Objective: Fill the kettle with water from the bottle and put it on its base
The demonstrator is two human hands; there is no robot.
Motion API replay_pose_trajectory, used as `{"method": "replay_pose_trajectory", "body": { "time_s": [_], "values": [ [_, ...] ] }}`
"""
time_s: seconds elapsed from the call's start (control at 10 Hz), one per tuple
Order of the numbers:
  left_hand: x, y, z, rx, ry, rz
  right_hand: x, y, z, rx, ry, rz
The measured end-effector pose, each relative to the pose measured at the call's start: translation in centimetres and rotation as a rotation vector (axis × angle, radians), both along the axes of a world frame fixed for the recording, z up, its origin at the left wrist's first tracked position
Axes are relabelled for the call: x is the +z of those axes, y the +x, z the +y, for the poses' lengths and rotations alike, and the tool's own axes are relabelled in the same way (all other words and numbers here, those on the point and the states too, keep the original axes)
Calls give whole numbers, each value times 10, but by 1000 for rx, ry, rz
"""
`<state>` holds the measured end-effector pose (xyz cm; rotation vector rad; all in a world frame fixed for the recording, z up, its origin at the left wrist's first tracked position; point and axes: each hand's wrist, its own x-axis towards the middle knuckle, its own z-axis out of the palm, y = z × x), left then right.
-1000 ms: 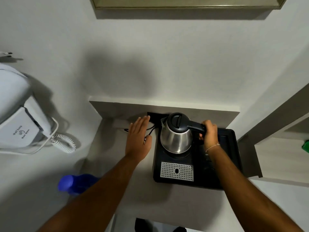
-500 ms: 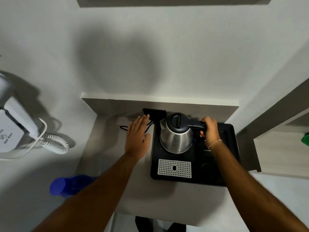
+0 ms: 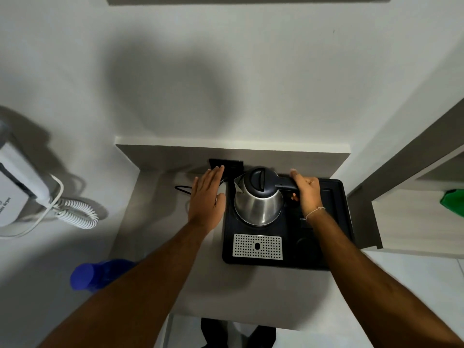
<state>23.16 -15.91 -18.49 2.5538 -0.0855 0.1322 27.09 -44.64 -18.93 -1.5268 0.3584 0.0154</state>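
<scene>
A steel kettle (image 3: 258,207) with a black lid and black handle stands on the black tray (image 3: 336,222), its lid closed. My right hand (image 3: 307,193) rests over the kettle handle, fingers loosened and partly spread. My left hand (image 3: 207,197) lies flat and open on the grey counter just left of the kettle, fingertips near a black wall socket (image 3: 226,164). A blue bottle (image 3: 93,273) stands at the counter's left front corner, partly hidden by my left forearm.
The tray has a perforated metal drip grid (image 3: 257,246) at its front. A black cord (image 3: 183,189) runs left of the tray. A wall-mounted hair dryer (image 3: 17,189) with a coiled cable hangs at left. A shelf with a green object (image 3: 453,200) is at right.
The kettle has stayed on the tray. My right hand's grip on the handle has loosened, with fingers opening. The camera view has shifted slightly; my left hand stays flat.
</scene>
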Motion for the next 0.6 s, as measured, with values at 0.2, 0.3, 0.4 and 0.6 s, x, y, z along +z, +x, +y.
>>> {"method": "replay_pose_trajectory", "body": {
  "time_s": [0.2,0.3,0.4,0.6],
  "values": [
    [13,-2,-2,22,2,-4,18,-7,-4,66,-44,35],
    [21,-4,-1,24,19,-27,23,-9,-5,52,-68,55],
    [32,-8,-2,16,90,-31,25,-10,-5,22,-128,67],
    [69,-18,-14,1,274,-182,39,-22,-2,14,-497,-60]
  ]
}}
